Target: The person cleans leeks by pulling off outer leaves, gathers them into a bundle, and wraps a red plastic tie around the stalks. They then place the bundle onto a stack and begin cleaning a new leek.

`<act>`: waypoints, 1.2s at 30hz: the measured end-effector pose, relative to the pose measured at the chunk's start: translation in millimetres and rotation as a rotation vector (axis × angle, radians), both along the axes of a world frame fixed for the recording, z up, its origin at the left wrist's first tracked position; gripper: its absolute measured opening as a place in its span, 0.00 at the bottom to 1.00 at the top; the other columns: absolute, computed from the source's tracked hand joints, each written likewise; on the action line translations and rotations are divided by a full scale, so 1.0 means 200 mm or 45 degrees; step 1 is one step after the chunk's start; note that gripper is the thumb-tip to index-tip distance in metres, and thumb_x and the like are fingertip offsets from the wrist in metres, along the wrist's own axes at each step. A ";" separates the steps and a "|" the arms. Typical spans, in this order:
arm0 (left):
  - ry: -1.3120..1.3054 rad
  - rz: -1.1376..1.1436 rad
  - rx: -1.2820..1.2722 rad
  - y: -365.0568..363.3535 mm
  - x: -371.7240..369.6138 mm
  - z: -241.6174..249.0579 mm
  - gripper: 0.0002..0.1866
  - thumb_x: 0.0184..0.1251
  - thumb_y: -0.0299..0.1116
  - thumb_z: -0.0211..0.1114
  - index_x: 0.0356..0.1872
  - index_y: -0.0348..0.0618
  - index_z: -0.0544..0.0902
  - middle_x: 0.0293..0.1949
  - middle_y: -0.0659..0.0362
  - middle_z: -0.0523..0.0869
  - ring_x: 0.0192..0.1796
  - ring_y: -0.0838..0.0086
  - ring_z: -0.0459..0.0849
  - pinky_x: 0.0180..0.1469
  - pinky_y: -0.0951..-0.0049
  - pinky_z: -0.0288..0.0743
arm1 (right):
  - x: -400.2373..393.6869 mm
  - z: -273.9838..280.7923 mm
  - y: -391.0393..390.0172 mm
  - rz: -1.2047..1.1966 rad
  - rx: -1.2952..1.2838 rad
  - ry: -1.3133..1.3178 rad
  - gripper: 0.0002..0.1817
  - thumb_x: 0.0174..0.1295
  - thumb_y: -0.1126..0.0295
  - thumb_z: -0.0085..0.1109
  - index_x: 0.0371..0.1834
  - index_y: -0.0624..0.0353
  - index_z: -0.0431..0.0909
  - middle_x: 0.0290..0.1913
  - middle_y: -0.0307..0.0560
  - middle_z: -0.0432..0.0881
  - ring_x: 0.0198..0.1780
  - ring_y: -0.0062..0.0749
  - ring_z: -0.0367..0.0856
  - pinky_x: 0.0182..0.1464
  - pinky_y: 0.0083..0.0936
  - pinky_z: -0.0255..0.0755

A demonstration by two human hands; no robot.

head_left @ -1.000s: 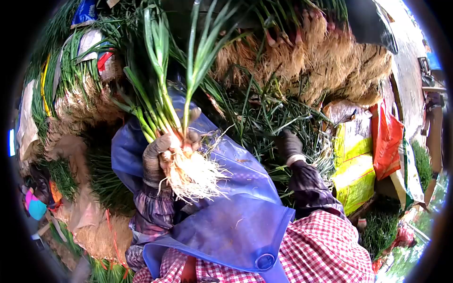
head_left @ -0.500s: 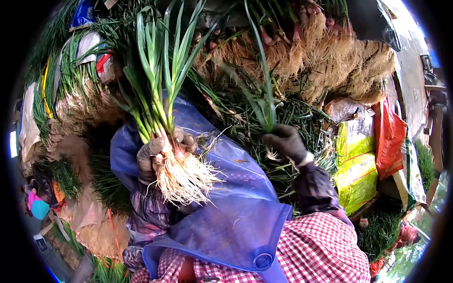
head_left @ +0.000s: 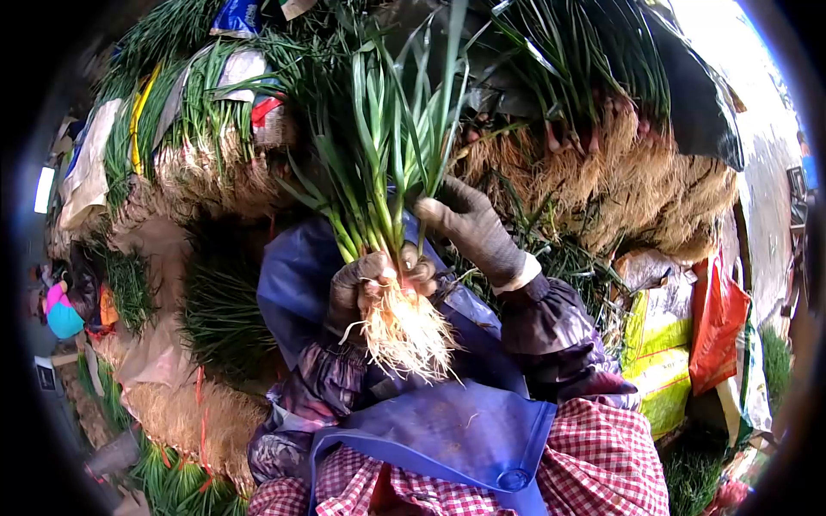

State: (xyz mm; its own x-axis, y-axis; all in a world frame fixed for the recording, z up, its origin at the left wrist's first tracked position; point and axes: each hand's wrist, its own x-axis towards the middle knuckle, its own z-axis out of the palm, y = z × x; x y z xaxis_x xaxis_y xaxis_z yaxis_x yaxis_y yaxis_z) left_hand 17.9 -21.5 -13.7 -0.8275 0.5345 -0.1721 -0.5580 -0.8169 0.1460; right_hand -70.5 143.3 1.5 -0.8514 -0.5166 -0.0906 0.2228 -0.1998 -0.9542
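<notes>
My left hand (head_left: pixel 379 279), in a worn glove, is closed around the lower stems of a bunch of green garlic (head_left: pixel 383 163). Pale roots (head_left: pixel 409 331) hang below its fingers, and the leaves point up and away from me. My right hand (head_left: pixel 471 225), also gloved, is at the right side of the bunch. Its thumb and fingers close on a long green garlic stalk (head_left: pixel 447 95) lying against the other stems. A blue plastic apron (head_left: pixel 430 430) covers my lap beneath the bunch.
Piled garlic plants with tan roots (head_left: pixel 602 189) lie at the upper right, and more bundles (head_left: pixel 202 163) at the upper left. Yellow sacking (head_left: pixel 658 344) and a red bag (head_left: pixel 716 322) are at right. Dark green leaves (head_left: pixel 228 301) lie left of me.
My right hand has brought its single stalk from the right up to the bunch. The view has shifted, and the bunch appears farther right. My left hand keeps its hold.
</notes>
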 end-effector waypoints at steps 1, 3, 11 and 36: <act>0.115 0.114 0.077 0.02 0.00 0.04 0.20 0.58 0.41 0.65 0.42 0.37 0.72 0.40 0.53 0.73 0.45 0.64 0.72 0.49 0.66 0.70 | -0.01 -0.03 0.03 0.145 0.013 0.012 0.24 0.63 0.62 0.61 0.59 0.61 0.71 0.44 0.40 0.80 0.42 0.18 0.74 0.44 0.17 0.72; 0.014 0.055 0.117 0.00 0.00 0.07 0.12 0.64 0.38 0.58 0.41 0.42 0.72 0.34 0.59 0.71 0.37 0.72 0.71 0.41 0.69 0.74 | 0.07 -0.01 0.08 0.407 -0.223 -0.244 0.26 0.67 0.59 0.56 0.64 0.58 0.64 0.45 0.38 0.76 0.43 0.20 0.72 0.43 0.18 0.70; 0.057 0.076 -0.018 -0.01 -0.03 0.08 0.18 0.56 0.38 0.64 0.42 0.37 0.73 0.39 0.52 0.74 0.44 0.65 0.74 0.48 0.68 0.72 | 0.37 -0.02 0.60 0.384 -0.364 -0.498 0.19 0.64 0.57 0.58 0.30 0.66 0.78 0.21 0.39 0.74 0.18 0.20 0.66 0.20 0.18 0.60; -0.137 0.234 -0.195 0.06 -0.12 -0.16 0.14 0.63 0.30 0.59 0.44 0.29 0.75 0.26 0.63 0.79 0.25 0.85 0.75 0.30 0.84 0.73 | 0.18 0.08 0.24 -0.216 0.413 0.327 0.10 0.60 0.72 0.63 0.42 0.64 0.77 0.33 0.38 0.83 0.32 0.20 0.80 0.35 0.21 0.76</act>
State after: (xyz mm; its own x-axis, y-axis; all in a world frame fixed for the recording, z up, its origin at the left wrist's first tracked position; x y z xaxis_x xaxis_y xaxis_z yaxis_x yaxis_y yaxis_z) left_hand -5.2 -9.5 -46.1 -0.8807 0.3378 -0.3320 -0.4214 -0.8789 0.2235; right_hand -34.3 190.7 16.6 -0.9376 -0.3477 0.0006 -0.0397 0.1053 -0.9936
